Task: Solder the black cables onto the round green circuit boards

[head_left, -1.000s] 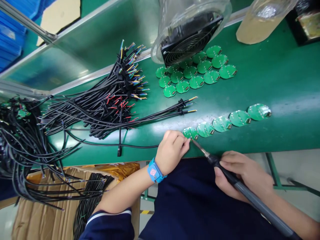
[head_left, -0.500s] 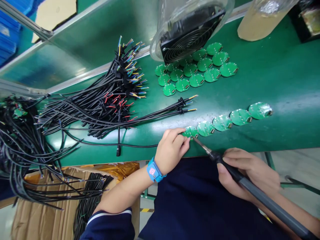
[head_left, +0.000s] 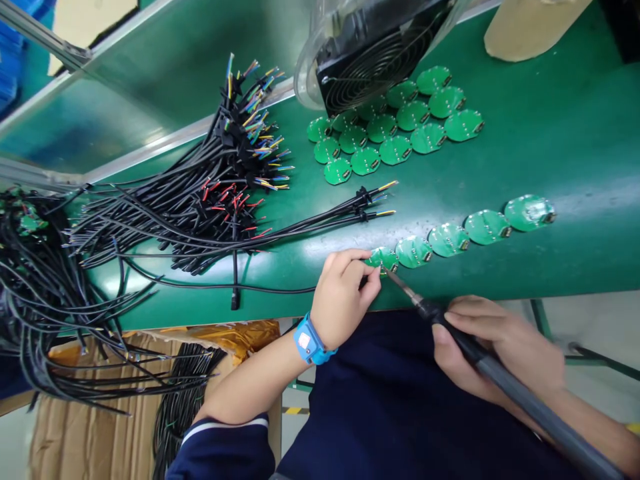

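Observation:
My left hand point(head_left: 345, 287), with a blue wrist strap point(head_left: 311, 341), is closed in a pinch at the nearest round green circuit board point(head_left: 384, 258). A black cable point(head_left: 275, 289) runs from the left into this hand; its end is hidden by my fingers. In my right hand point(head_left: 493, 347) is a soldering iron point(head_left: 463, 341), gripped by its dark handle. The iron's tip meets the board's near edge beside my left fingertips. More round boards point(head_left: 449, 239) lie in a slanting row to the right.
Several rows of round boards point(head_left: 395, 150) lie farther back, before a black fan point(head_left: 383, 63) in a clear plastic container. Bundled black cables point(head_left: 200, 180) with bared coloured wires cover the left. A cardboard box point(head_left: 75, 427) with cables stands below the bench edge.
The whole view has shifted slightly. Both hands stay at the same board, and the iron's tip has moved a little up and left along it.

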